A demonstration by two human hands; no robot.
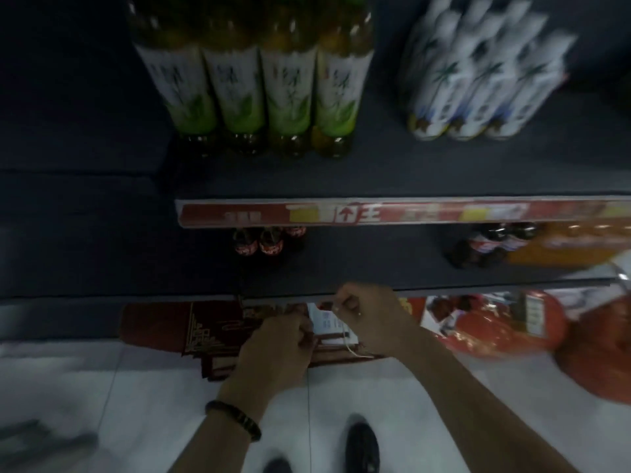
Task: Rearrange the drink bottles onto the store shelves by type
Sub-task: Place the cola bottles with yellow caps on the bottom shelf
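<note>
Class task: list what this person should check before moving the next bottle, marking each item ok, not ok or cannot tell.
1. Hands free: not ok; left hand curls at the dark red box, right hand pinches a string.
2. The green tea bottles grouped on the top shelf: ok.
3. The white bottles grouped apart from them: ok.
4. Bare room on the lower shelf between the cola bottles: ok.
5. Both cola groups the same type: cannot tell, labels blurred.
</note>
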